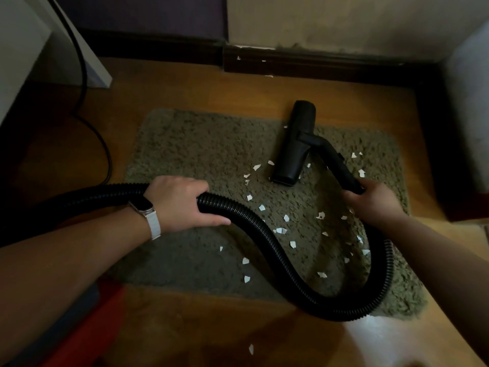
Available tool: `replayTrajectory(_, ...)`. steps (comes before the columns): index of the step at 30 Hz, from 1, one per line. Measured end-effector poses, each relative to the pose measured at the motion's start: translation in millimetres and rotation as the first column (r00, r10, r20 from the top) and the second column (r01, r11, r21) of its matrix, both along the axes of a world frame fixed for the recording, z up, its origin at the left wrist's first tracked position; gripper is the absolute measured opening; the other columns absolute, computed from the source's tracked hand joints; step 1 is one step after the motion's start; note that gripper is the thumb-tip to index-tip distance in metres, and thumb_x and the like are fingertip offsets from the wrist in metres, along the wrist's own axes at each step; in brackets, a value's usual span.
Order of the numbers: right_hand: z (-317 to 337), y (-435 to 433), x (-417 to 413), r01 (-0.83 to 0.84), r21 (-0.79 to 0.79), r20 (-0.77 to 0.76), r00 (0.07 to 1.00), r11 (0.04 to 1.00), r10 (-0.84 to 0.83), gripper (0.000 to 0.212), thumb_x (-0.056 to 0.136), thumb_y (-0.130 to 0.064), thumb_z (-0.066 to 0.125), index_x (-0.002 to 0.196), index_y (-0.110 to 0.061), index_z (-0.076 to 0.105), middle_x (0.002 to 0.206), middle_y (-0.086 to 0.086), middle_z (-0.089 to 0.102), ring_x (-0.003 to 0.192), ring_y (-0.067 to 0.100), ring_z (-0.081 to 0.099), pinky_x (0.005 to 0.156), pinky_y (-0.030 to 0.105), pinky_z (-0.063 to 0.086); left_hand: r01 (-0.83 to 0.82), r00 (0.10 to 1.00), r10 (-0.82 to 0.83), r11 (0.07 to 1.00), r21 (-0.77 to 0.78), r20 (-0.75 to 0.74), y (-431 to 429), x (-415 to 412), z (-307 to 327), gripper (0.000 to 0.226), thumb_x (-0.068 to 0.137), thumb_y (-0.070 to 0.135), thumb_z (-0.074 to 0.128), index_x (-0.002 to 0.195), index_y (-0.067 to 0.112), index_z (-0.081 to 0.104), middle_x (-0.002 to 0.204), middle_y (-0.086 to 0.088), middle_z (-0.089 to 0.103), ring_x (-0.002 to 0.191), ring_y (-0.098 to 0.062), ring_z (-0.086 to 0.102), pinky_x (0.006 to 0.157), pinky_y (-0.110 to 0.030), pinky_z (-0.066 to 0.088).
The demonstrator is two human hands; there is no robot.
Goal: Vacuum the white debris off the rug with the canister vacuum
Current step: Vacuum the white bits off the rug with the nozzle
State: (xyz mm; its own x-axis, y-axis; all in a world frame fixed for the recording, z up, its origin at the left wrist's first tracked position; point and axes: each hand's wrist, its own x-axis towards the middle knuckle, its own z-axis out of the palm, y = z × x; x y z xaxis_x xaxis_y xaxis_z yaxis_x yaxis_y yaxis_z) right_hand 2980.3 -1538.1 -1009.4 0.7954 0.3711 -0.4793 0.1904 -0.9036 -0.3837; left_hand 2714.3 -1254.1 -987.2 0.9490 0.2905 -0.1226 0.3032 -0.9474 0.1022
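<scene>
The left hand (182,202) is gripping the hose (267,234) and the right hand (373,200) the wand (342,169), whose nozzle (293,144) is lying far-to-near on the rug (198,144), with most debris (285,218) lying nearer, between the hands.

Light is dim and warm throughout. The brightest patch is a pale sheen on the wooden floor (391,337) at lower right of the frame; the wall (344,19) at upper right is weakly lit. The left edge and lower left sink into deep shadow, where the black hose (238,211) nearly merges with the dark. The white debris (281,230) stands out sharply against the dull rug (198,154). The right hand (375,202) looks slightly soft. Wide-angle distortion bows the baseboard (317,64) and stretches the left arm (66,260) toward the corner.
</scene>
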Motion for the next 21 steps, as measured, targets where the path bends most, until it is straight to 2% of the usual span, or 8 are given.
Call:
replayTrajectory(4,3,19,-4,-0.134,0.001,-0.017,0.991,0.991,0.134,0.031,0.092,-0.035,0.063,0.122,-0.028,0.060,0.083,0.003,0.067,0.070,0.020,0.066,0.065,0.035,0.056,-0.002,1.000,0.003,1.000,0.029,-0.026,-1,3,1,0.095,0.045,0.103,0.003,0.076,0.030,0.055,0.063,0.015,0.048,0.064,-0.008,0.053,0.050,-0.024,0.027)
replayTrajectory(7,5,35,-13,-0.249,-0.002,-0.020,0.968,0.969,0.249,0.029,0.090,-0.035,0.064,0.119,-0.034,0.059,0.083,-0.001,0.065,0.071,0.016,0.065,0.063,0.034,0.056,0.007,0.998,-0.007,1.000,0.015,-0.063,-3,5,0,0.086,0.047,0.100,0.011,0.077,0.031,0.052,0.064,0.016,0.046,0.065,-0.008,0.051,0.052,-0.025,0.030)
replayTrajectory(11,6,37,-20,-0.336,-0.023,-0.010,0.942,0.942,0.336,0.031,0.090,-0.032,0.065,0.121,-0.032,0.059,0.080,-0.004,0.065,0.068,0.013,0.064,0.058,0.028,0.051,0.009,0.999,-0.009,1.000,0.001,-0.041,-2,4,-5,0.097,0.046,0.104,0.003,0.077,0.030,0.057,0.064,0.014,0.052,0.064,-0.007,0.055,0.057,-0.026,0.044)
replayTrajectory(14,5,25,-15,-0.243,-0.002,0.004,0.970,0.970,0.243,0.036,0.091,-0.031,0.064,0.127,-0.032,0.058,0.080,-0.002,0.066,0.065,0.016,0.065,0.057,0.032,0.053,0.010,0.999,-0.010,1.000,-0.010,-0.034,-1,3,-7,0.098,0.046,0.103,-0.001,0.077,0.030,0.057,0.063,0.014,0.051,0.062,-0.007,0.055,0.055,-0.025,0.043)
replayTrajectory(18,6,10,4,-0.090,-0.005,0.035,0.995,0.996,0.091,0.030,0.092,-0.031,0.063,0.122,-0.024,0.060,0.078,0.005,0.066,0.062,0.022,0.066,0.053,0.032,0.053,0.017,1.000,-0.017,1.000,0.000,-0.022,0,4,-7,0.098,0.047,0.103,0.000,0.077,0.029,0.057,0.062,0.014,0.051,0.062,-0.010,0.055,0.052,-0.025,0.036)
replayTrajectory(21,7,8,18,-0.022,0.009,0.055,0.998,1.000,0.021,0.032,0.092,-0.033,0.064,0.123,-0.024,0.061,0.078,0.006,0.066,0.064,0.024,0.066,0.057,0.035,0.054,0.007,1.000,-0.007,1.000,-0.002,0.000,3,4,-5,0.095,0.047,0.103,0.001,0.076,0.030,0.055,0.062,0.014,0.051,0.061,-0.009,0.055,0.051,-0.024,0.032)
